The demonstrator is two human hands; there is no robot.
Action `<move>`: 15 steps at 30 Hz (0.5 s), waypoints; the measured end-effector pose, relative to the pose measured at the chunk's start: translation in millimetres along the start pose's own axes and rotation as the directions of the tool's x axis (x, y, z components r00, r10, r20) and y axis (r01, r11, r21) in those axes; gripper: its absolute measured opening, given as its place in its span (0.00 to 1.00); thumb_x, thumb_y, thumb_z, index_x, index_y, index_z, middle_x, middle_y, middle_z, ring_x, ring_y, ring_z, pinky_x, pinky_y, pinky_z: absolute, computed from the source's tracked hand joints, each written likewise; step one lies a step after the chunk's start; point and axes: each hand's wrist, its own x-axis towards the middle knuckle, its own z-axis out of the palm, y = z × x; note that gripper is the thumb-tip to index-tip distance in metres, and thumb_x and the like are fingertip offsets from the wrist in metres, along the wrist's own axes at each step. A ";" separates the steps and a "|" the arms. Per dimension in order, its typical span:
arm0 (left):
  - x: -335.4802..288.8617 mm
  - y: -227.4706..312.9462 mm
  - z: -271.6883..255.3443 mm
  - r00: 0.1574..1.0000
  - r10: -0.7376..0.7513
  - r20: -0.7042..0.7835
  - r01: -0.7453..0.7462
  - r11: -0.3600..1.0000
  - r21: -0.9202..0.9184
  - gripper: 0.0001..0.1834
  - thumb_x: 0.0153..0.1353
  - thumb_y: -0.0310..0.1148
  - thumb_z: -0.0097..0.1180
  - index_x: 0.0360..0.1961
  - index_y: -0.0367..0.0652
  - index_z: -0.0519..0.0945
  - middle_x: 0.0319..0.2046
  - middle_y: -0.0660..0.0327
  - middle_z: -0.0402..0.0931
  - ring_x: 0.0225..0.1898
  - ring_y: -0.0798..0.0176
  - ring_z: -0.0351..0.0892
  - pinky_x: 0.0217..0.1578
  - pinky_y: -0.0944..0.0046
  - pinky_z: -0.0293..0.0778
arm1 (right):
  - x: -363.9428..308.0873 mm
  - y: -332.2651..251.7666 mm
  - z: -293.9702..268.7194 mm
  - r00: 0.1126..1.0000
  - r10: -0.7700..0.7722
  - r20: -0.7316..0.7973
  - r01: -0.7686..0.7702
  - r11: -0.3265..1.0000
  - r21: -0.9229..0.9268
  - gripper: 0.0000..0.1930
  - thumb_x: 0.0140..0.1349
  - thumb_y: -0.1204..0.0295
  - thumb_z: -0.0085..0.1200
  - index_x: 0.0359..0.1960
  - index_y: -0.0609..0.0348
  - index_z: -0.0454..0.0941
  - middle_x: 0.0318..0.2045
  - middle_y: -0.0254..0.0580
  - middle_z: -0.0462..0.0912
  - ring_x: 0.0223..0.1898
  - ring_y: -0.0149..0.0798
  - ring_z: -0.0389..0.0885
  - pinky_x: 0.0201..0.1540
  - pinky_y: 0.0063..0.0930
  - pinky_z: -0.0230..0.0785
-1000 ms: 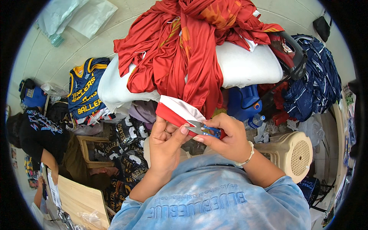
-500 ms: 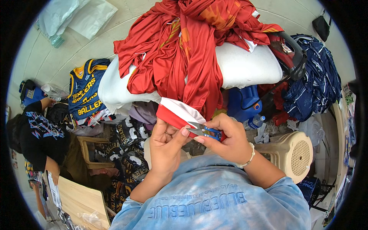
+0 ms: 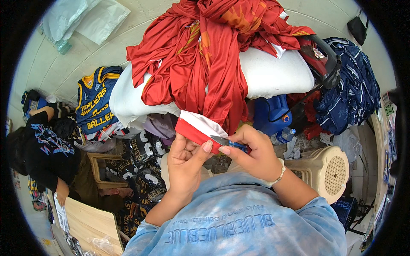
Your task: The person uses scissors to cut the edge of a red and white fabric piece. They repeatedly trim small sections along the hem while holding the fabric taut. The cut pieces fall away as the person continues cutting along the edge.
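My left hand (image 3: 184, 164) pinches the red-and-white hem of a garment (image 3: 197, 126) that hangs from a pile of red jerseys (image 3: 209, 51) on a white padded board (image 3: 273, 74). In my right hand (image 3: 252, 155) is a small blue-handled cutting tool (image 3: 232, 144), its metal tip against the hem edge beside my left thumb. Both hands meet in front of my chest, above my light blue sleeves.
A blue-and-yellow jersey (image 3: 95, 102) lies at the left of the board. Dark printed jerseys (image 3: 139, 164) fill a crate below. Navy garments (image 3: 354, 91) hang at right near a red iron (image 3: 322, 57). A beige plastic stool (image 3: 331, 170) stands right. Another person (image 3: 40, 145) crouches left.
My hands and the hem stay nearly still, shifting slightly. The person at the left has moved their arm and leaned further upward in the view.
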 end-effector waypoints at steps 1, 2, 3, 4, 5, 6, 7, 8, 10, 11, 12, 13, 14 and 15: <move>0.1 -0.8 -0.4 1.000 0.011 0.008 -0.011 1.000 0.004 0.28 0.61 0.19 0.54 0.62 0.38 0.62 0.48 0.57 0.76 0.48 0.66 0.77 0.49 0.64 0.75 | 0.2 1.3 1.2 0.999 0.037 -0.007 -0.036 0.996 0.087 0.12 0.55 0.69 0.64 0.30 0.61 0.73 0.24 0.34 0.75 0.26 0.23 0.70 0.29 0.21 0.65; 0.5 -1.5 -0.6 1.000 0.023 0.016 -0.023 1.000 0.008 0.28 0.60 0.19 0.54 0.62 0.38 0.62 0.48 0.57 0.76 0.49 0.66 0.77 0.49 0.64 0.75 | 0.1 2.5 4.2 0.998 0.064 0.002 -0.063 0.974 0.217 0.12 0.56 0.69 0.64 0.31 0.61 0.73 0.24 0.33 0.74 0.27 0.22 0.70 0.29 0.21 0.64; 0.8 -2.2 -0.6 0.999 0.029 0.027 -0.030 0.999 0.011 0.27 0.61 0.19 0.53 0.61 0.38 0.63 0.48 0.57 0.76 0.49 0.66 0.76 0.50 0.65 0.74 | -0.3 3.7 7.2 0.996 0.089 0.004 -0.085 0.937 0.340 0.11 0.56 0.69 0.63 0.31 0.61 0.73 0.24 0.32 0.74 0.27 0.21 0.69 0.30 0.20 0.64; 1.2 -2.8 -0.5 0.999 0.036 0.037 -0.037 0.999 0.015 0.27 0.61 0.19 0.53 0.61 0.37 0.63 0.48 0.57 0.76 0.49 0.66 0.76 0.50 0.65 0.74 | -0.6 4.9 8.6 0.995 0.095 0.026 -0.098 0.900 0.424 0.11 0.57 0.69 0.63 0.32 0.61 0.73 0.25 0.31 0.74 0.28 0.20 0.68 0.31 0.20 0.64; 1.8 -3.2 -0.5 0.998 0.041 0.041 -0.042 0.999 0.021 0.27 0.61 0.19 0.53 0.61 0.37 0.63 0.48 0.57 0.76 0.49 0.66 0.76 0.50 0.65 0.74 | -1.0 6.1 9.2 0.994 0.110 0.025 -0.111 0.929 0.354 0.11 0.57 0.70 0.63 0.32 0.61 0.73 0.25 0.30 0.74 0.28 0.20 0.68 0.30 0.20 0.63; 2.9 -4.1 -0.2 0.999 0.050 0.005 -0.050 0.999 0.011 0.27 0.61 0.20 0.53 0.61 0.37 0.63 0.48 0.57 0.76 0.48 0.65 0.77 0.48 0.65 0.74 | -1.6 7.1 7.5 0.994 0.107 0.039 -0.113 0.962 0.247 0.10 0.57 0.70 0.63 0.32 0.61 0.73 0.25 0.30 0.74 0.28 0.20 0.68 0.30 0.19 0.63; 4.1 -4.6 -0.3 0.998 0.055 -0.038 -0.055 0.998 0.004 0.27 0.60 0.20 0.53 0.61 0.37 0.63 0.48 0.56 0.76 0.47 0.64 0.78 0.47 0.64 0.75 | -2.1 7.8 5.9 0.993 0.108 0.047 -0.113 0.984 0.138 0.10 0.57 0.70 0.62 0.33 0.60 0.73 0.25 0.30 0.74 0.28 0.20 0.67 0.30 0.19 0.63; 4.8 -4.8 -0.5 0.996 0.054 -0.073 -0.054 0.999 0.000 0.27 0.60 0.21 0.53 0.61 0.38 0.63 0.47 0.56 0.76 0.45 0.64 0.78 0.45 0.64 0.76 | -2.7 8.2 5.0 0.993 0.105 0.060 -0.112 0.987 0.119 0.10 0.57 0.71 0.62 0.33 0.61 0.73 0.25 0.30 0.74 0.28 0.21 0.67 0.30 0.19 0.63; 5.7 -1.1 -4.0 0.998 0.023 -0.055 -0.028 0.996 -0.087 0.26 0.61 0.20 0.53 0.61 0.37 0.64 0.49 0.56 0.75 0.48 0.64 0.77 0.48 0.64 0.75 | -3.5 8.3 3.0 0.992 0.104 0.073 -0.109 0.991 0.079 0.10 0.57 0.71 0.62 0.33 0.61 0.73 0.25 0.30 0.74 0.28 0.21 0.67 0.30 0.18 0.62; 6.0 0.7 -5.6 0.999 0.000 -0.051 -0.007 0.992 -0.128 0.26 0.61 0.20 0.52 0.61 0.36 0.64 0.49 0.56 0.75 0.50 0.65 0.76 0.49 0.64 0.74 | -3.9 7.9 2.8 0.994 0.090 0.060 -0.095 0.993 0.074 0.10 0.57 0.71 0.62 0.33 0.61 0.73 0.25 0.30 0.74 0.28 0.21 0.67 0.30 0.18 0.62; 5.5 0.6 -5.3 0.999 0.007 -0.033 -0.011 0.993 -0.118 0.26 0.61 0.20 0.52 0.61 0.36 0.64 0.50 0.56 0.75 0.50 0.64 0.76 0.49 0.63 0.74 | -4.1 7.3 2.9 0.996 0.077 0.045 -0.080 0.995 0.063 0.11 0.57 0.70 0.63 0.33 0.61 0.73 0.25 0.31 0.74 0.27 0.21 0.67 0.30 0.18 0.62; 4.6 0.9 -5.0 1.000 0.007 -0.024 -0.010 0.994 -0.108 0.26 0.61 0.19 0.52 0.61 0.36 0.63 0.50 0.56 0.75 0.50 0.64 0.76 0.49 0.63 0.74 | -4.1 6.4 3.3 0.997 0.066 0.031 -0.068 0.997 0.047 0.12 0.56 0.69 0.63 0.33 0.61 0.73 0.25 0.31 0.74 0.27 0.21 0.67 0.30 0.18 0.62; 4.1 1.2 -4.6 1.000 0.001 -0.014 -0.002 0.995 -0.097 0.26 0.61 0.19 0.52 0.62 0.37 0.63 0.50 0.55 0.75 0.50 0.63 0.76 0.49 0.63 0.74 | -4.2 5.4 4.4 0.999 0.034 -0.008 -0.033 0.995 0.092 0.13 0.55 0.68 0.64 0.33 0.62 0.73 0.25 0.32 0.74 0.26 0.22 0.68 0.29 0.19 0.63; 3.7 1.5 -3.9 1.000 0.016 -0.015 -0.017 0.996 -0.093 0.27 0.61 0.19 0.52 0.62 0.37 0.63 0.50 0.55 0.75 0.50 0.63 0.76 0.50 0.62 0.74 | -4.2 4.2 5.5 0.999 0.006 -0.045 0.000 0.991 0.133 0.14 0.55 0.67 0.65 0.33 0.62 0.73 0.24 0.33 0.75 0.25 0.23 0.68 0.28 0.19 0.63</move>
